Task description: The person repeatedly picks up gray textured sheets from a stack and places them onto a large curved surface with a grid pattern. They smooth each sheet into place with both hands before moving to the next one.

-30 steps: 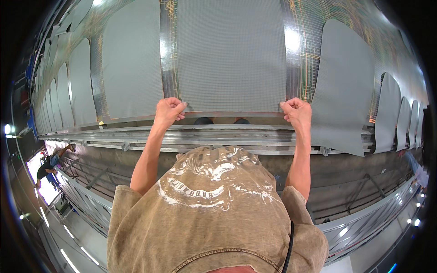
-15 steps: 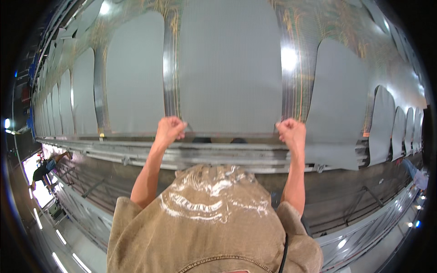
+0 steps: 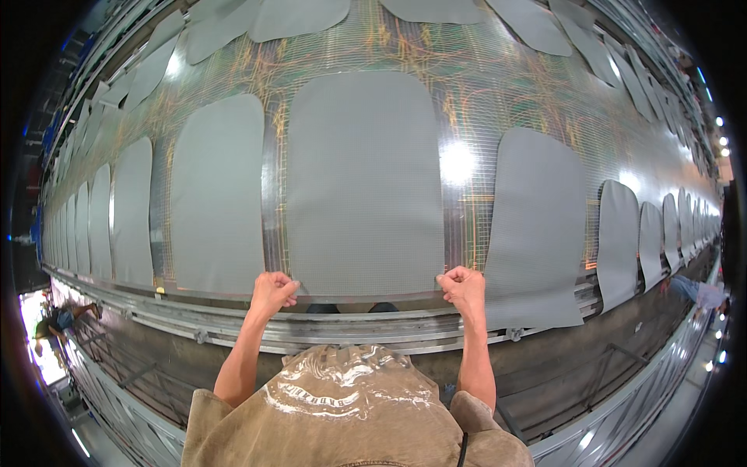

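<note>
A grey, fine-ribbed sheet [image 3: 366, 179] with a rounded far end lies flat on the long table [image 3: 366, 48], straight in front of me. My left hand [image 3: 275, 293] is closed in a pinch at the sheet's near left corner. At its near right corner, my right hand [image 3: 462, 289] pinches the sheet in the same way. Between the two hands the near border runs straight along the table's front edge. Thumbs and fingertips press together, partly hiding the corners they grip.
Similar grey sheets lie either side, one at left [image 3: 219, 194] and one at right [image 3: 537, 218] whose near end hangs over the metal rail [image 3: 358, 331]. Another row [image 3: 299, 17] lies along the far side. Coloured lines cover the tabletop. A person [image 3: 58, 323] is at far left.
The view has shifted, so the table, sheets and my hands appear lower, and the middle sheet's rounded far end now shows. Both hands remain pinched at its near corners.
</note>
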Motion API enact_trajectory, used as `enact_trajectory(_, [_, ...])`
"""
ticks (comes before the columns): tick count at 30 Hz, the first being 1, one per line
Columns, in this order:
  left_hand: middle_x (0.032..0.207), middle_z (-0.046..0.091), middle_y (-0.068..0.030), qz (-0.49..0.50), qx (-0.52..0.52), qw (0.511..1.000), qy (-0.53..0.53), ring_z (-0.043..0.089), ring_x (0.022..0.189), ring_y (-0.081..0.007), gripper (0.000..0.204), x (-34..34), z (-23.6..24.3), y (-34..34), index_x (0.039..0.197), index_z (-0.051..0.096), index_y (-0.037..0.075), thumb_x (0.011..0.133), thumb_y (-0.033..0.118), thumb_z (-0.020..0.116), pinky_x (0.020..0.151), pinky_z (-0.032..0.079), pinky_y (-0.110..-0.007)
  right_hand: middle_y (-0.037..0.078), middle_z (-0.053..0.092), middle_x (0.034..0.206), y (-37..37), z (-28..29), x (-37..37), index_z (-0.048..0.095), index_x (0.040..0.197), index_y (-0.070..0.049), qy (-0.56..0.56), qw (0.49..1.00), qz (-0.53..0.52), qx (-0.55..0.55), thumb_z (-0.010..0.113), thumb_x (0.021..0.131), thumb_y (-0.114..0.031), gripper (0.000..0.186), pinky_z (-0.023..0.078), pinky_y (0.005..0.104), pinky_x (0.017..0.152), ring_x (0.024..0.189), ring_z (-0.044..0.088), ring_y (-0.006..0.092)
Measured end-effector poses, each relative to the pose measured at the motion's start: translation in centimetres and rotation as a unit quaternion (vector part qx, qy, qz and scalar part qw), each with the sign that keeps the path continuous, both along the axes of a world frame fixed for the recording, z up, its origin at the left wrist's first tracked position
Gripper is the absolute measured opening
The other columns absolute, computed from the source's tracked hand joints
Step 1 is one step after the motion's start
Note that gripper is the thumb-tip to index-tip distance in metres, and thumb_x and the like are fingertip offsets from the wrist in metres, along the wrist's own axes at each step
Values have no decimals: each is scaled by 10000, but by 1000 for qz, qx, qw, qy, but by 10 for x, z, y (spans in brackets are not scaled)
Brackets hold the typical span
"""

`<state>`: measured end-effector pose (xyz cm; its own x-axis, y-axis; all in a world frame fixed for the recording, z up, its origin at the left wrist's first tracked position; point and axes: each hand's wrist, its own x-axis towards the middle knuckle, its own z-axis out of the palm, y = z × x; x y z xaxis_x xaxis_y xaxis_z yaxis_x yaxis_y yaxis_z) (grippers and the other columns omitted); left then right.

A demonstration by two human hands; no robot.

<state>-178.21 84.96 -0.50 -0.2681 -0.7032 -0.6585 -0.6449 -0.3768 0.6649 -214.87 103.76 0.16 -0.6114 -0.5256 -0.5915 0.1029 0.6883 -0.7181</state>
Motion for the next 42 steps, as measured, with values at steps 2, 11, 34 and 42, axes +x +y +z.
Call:
enact_trajectory(2, [658, 669, -110, 3, 4, 1000, 1, 676, 568, -157, 232, 1, 1, 0, 792, 646, -42, 862, 168, 716, 508, 546, -255, 32, 619, 609, 1, 0, -2, 670, 715, 19, -2, 1000, 10, 0, 749, 772, -116, 166, 457, 244, 467, 496, 553, 83])
enact_trajectory(11, [658, 670, -124, 20, 31, 999, 12, 671, 554, -165, 224, 0, -2, -1, 798, 646, -53, 855, 153, 716, 492, 537, -255, 61, 622, 562, 7, -4, -4, 664, 684, -1, 42, 998, 43, -17, 731, 764, -183, 210, 484, 295, 534, 479, 606, 134])
enact_trajectory(34, [651, 672, -127, 0, 15, 1000, -6, 669, 543, -163, 221, -6, 1, -2, 784, 643, -41, 876, 151, 702, 485, 540, -254, 80, 636, 592, 12, -18, -6, 689, 706, -22, 57, 997, 45, -7, 749, 735, -181, 173, 490, 357, 620, 582, 617, 202])
enact_trajectory(42, [650, 673, -130, 2, 12, 1000, -10, 670, 541, -163, 218, -7, 3, -1, 780, 641, -49, 871, 139, 704, 480, 536, -253, 82, 622, 558, 11, -16, -5, 685, 700, -10, 61, 997, 45, -12, 750, 736, -168, 174, 484, 340, 578, 523, 600, 185])
